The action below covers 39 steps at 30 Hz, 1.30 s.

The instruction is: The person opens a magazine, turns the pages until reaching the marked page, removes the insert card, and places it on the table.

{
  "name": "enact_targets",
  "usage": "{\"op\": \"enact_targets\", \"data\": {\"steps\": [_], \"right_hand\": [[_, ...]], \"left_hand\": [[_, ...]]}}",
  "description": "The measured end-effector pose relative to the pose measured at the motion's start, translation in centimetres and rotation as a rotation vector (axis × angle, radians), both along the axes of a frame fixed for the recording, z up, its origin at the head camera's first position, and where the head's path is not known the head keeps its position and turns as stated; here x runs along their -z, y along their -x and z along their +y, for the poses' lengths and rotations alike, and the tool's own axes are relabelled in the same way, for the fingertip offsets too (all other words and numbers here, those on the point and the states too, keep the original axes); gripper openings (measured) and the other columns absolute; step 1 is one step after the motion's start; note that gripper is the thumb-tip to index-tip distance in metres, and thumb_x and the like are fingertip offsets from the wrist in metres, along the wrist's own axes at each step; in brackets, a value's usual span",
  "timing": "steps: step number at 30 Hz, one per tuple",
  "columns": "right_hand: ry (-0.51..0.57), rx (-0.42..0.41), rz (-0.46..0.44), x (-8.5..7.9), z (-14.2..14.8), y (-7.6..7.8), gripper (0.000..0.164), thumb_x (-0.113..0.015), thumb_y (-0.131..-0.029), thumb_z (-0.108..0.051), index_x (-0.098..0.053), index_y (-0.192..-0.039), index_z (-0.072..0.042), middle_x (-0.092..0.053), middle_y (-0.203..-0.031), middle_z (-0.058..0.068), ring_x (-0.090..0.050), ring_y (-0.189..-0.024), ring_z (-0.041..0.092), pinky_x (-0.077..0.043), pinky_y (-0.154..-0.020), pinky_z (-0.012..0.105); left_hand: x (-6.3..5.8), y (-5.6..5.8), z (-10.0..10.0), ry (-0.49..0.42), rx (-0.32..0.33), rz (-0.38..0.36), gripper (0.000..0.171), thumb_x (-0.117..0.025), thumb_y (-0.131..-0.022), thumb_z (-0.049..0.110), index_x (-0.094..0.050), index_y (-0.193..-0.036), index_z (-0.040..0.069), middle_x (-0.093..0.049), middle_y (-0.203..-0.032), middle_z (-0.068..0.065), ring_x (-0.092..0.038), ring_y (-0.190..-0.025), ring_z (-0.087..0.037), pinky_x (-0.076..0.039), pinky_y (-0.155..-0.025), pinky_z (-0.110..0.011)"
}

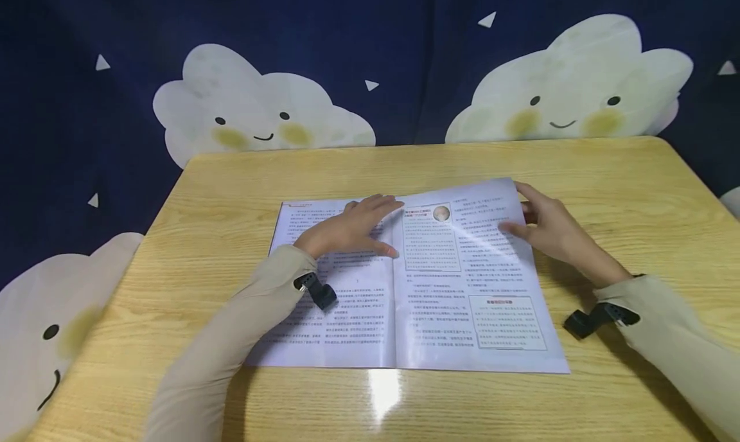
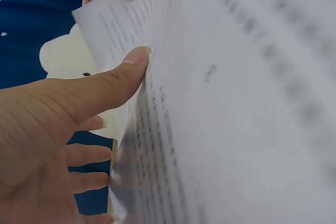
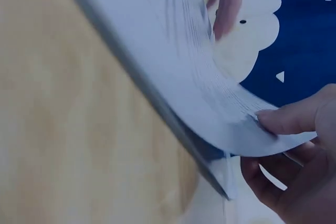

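An open magazine (image 1: 433, 326) with printed text lies on the wooden table. My right hand (image 1: 546, 227) pinches the upper outer part of its right page, thumb on top and fingers beneath. That page (image 3: 231, 132) bends upward, lifted off the pages below, in the right wrist view. Over the left page near the spine is my left hand (image 1: 355, 227), its fingers extended and spread. In the left wrist view the left thumb (image 2: 118, 80) touches or nearly touches the paper; I cannot tell which. The left hand grips nothing.
The wooden table (image 1: 191, 288) extends around the magazine on all sides. Behind it hangs a dark blue cloth (image 1: 405, 56) printed with white smiling clouds and small triangles. A black wrist camera (image 1: 318, 292) sits on the left wrist, another camera (image 1: 598, 318) on the right.
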State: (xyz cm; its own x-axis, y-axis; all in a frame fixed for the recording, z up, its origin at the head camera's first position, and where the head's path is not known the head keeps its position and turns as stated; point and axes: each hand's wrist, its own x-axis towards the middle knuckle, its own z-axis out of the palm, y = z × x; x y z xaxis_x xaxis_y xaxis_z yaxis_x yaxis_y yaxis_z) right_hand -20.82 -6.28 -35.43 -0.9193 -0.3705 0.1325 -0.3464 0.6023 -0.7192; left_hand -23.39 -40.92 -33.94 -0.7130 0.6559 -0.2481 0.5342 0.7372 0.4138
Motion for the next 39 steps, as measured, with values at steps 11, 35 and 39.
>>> {"op": "enact_targets", "data": {"steps": [11, 35, 39], "right_hand": [[0.064, -0.092, 0.004, 0.1, -1.2, -3.3, 0.066, -0.059, -0.095, -0.003, -0.026, -0.153, -0.008, -0.062, -0.116, 0.025, -0.064, -0.078, 0.016, -0.053, -0.059, 0.027], [-0.079, -0.165, 0.215, -2.9, -0.2, -3.2, 0.033, -0.054, -0.099, -0.01, -0.06, -0.131, -0.011, -0.061, -0.129, 0.006, -0.057, -0.113, 0.01, -0.045, -0.089, 0.021], [-0.22, -0.148, 0.228, -2.3, -0.3, -1.1, 0.042, -0.068, -0.092, -0.017, -0.058, -0.131, -0.007, -0.06, -0.13, 0.011, -0.056, -0.117, 0.028, -0.045, -0.093, 0.044]], "left_hand": [[0.9, 2.5, 2.1, -0.143, -0.016, 0.004, 0.083, -0.06, -0.092, 0.05, -0.021, -0.154, 0.011, -0.022, -0.159, -0.009, -0.015, -0.147, -0.024, -0.01, -0.118, -0.044], [-0.2, 1.3, 2.5, -0.374, 0.097, 0.041, 0.027, -0.052, -0.101, 0.031, -0.062, -0.111, 0.009, -0.063, -0.106, -0.001, -0.055, -0.095, -0.013, -0.045, -0.086, -0.029], [-0.4, 0.1, 3.2, -0.217, 0.147, 0.119, 0.039, -0.048, -0.101, 0.038, -0.059, -0.129, 0.014, -0.055, -0.123, -0.002, -0.049, -0.112, -0.015, -0.035, -0.101, -0.037]]}}
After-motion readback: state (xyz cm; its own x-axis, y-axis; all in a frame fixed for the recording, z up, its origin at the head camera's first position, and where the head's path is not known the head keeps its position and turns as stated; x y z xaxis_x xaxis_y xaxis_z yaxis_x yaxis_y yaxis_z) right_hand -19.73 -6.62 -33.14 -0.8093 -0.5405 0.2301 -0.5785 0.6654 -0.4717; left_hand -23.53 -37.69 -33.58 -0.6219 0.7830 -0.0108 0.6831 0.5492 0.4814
